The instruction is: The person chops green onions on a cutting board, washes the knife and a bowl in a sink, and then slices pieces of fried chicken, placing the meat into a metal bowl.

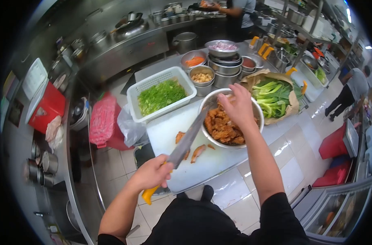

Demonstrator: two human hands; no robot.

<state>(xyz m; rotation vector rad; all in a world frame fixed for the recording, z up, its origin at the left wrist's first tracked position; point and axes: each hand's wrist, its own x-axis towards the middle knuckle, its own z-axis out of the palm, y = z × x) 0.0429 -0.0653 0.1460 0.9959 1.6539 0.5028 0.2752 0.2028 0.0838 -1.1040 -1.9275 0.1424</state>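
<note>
The left hand (155, 171) is closed on the yellow handle of a knife (185, 145), blade angled up toward a metal bowl (257, 118). The right hand (238, 104) is over the bowl, fingers curved at the fried pieces (222, 127); whether it grips one cannot be told. Beyond the left hand, cut pieces (198, 153) lie on the white board (169, 134). Blade markings, if any, are unreadable.
</note>
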